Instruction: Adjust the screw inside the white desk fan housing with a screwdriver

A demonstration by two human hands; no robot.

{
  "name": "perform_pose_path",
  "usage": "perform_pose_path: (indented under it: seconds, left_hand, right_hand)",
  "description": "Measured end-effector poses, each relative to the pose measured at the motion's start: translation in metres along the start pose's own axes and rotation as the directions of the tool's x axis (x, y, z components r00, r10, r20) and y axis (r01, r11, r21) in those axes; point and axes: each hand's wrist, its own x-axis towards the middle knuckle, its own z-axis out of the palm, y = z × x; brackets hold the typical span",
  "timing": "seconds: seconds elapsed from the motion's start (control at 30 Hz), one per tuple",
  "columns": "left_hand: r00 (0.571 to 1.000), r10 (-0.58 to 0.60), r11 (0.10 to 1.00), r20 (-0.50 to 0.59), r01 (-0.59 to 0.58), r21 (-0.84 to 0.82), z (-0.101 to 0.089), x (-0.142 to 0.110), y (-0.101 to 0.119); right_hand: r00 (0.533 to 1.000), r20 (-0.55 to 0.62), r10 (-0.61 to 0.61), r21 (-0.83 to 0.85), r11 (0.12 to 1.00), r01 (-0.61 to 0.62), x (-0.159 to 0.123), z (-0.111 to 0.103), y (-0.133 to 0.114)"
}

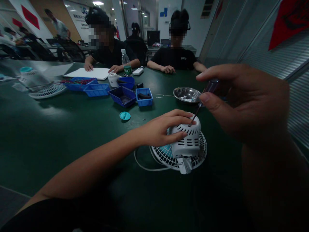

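A white electric fan [185,148] lies face down on the table, its grille [202,149] underneath and its slotted motor housing upward. My left hand [164,127] grips the housing from the left, fingers laid over its top and side. Between the thumb and fingers of my right hand [253,103] is a screwdriver [212,86] with a clear handle. Its shaft slants down to the left, and the tip meets a hole near the housing's upper edge. A white cable [147,168] curls out beside the grille to a white block [185,166] at the front.
Beyond the fan stands a metal bowl [187,95] with small white parts. Blue bins [122,96], a turquoise knob [125,116] and a water bottle [126,64] are farther left. Another fan [45,91] lies at far left. Two people sit across the green table [72,135].
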Motion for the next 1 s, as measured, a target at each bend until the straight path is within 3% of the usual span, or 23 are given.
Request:
perform_pose_path:
  seconds: [0.3,0.47,0.67,0.83,1.0]
  left_hand:
    - [0.998,-0.041,0.999,0.039,0.042,-0.023,0.008,-0.001,0.003]
    - [0.99,-0.001,1.0,-0.139,0.001,0.005,0.025,-0.003,-0.002]
    - [0.951,-0.058,0.997,-0.303,0.071,0.033,0.04,-0.007,0.0]
    - [0.956,-0.071,0.994,-0.284,0.09,0.057,0.039,-0.005,0.001]
    - [0.97,-0.038,0.995,-0.241,0.058,0.077,0.027,-0.001,0.002]
  right_hand:
    - [0.996,0.065,0.063,0.076,0.995,-0.068,0.0,-0.001,0.0]
    - [0.994,0.093,0.057,0.077,0.995,-0.065,0.001,-0.004,-0.001]
    - [0.99,0.127,0.056,0.117,0.991,-0.071,0.005,-0.006,-0.004]
    - [0.995,0.098,0.008,0.024,1.0,-0.011,0.004,-0.007,-0.003]
    - [0.991,0.123,0.045,0.157,0.985,-0.065,0.002,-0.004,-0.001]
